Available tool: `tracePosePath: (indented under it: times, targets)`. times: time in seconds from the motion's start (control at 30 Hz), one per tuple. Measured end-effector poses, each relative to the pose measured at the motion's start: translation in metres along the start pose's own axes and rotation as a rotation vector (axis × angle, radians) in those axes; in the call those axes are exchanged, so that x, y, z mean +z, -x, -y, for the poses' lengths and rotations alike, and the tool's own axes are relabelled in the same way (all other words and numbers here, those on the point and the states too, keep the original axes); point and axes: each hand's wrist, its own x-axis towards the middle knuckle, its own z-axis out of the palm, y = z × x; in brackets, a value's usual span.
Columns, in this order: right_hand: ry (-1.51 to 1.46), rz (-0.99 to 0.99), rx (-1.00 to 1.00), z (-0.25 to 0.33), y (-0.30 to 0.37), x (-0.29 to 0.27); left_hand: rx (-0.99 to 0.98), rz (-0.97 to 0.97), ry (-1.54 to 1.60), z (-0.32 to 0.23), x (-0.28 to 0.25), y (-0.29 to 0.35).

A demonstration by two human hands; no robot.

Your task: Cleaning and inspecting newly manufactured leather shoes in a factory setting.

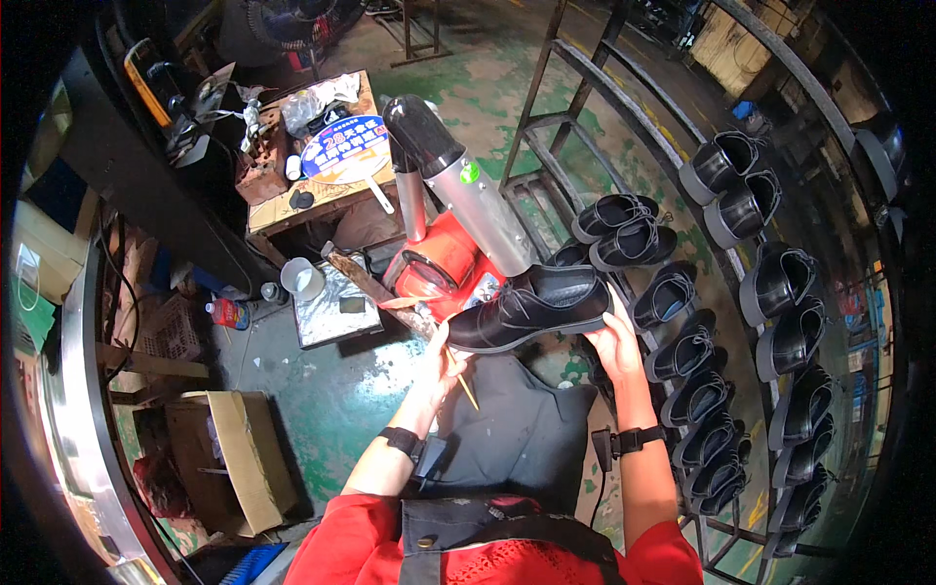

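Observation:
A black lace-up leather shoe (526, 310) is held level between my two hands, its toe to the left and its heel to the right. My left hand (444, 363) is closed on the toe end; a thin yellowish stick (468, 392) pokes out below its fingers. My right hand (614, 339) grips the heel end. Just beyond the shoe stands a red machine (437, 261) with silver metal pipes (487, 216) capped by black elbows. A wooden bar (366, 278) slants beside the machine, close to my left hand.
Racks (746, 258) with several black shoes (780, 283) line the right. At the back left, a wooden table (283, 214) bears a round blue-and-white fan (343, 151) and clutter. A white cup (302, 280) sits on a silvery stand (336, 317). A cardboard box (249, 463) is lower left.

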Motion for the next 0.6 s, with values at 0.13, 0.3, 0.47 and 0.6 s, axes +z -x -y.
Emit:
tracePosePath:
  times: [0.13,0.3,0.47,0.6]
  targets:
    - [-0.108,0.061,0.026,-0.004,0.001,-0.011,0.028,-0.081,-0.047,-0.004,0.016,0.016]
    - [0.199,-0.1,-0.016,-0.011,0.012,-0.03,0.084,-0.118,-0.345,-0.013,0.024,0.033]
    - [0.917,-0.399,-0.423,-0.009,0.036,0.015,0.246,-0.151,-0.424,-0.007,0.026,0.045]
    - [1.257,-0.223,-0.506,-0.015,0.044,0.057,0.275,-0.159,-0.54,-0.005,0.039,0.055]
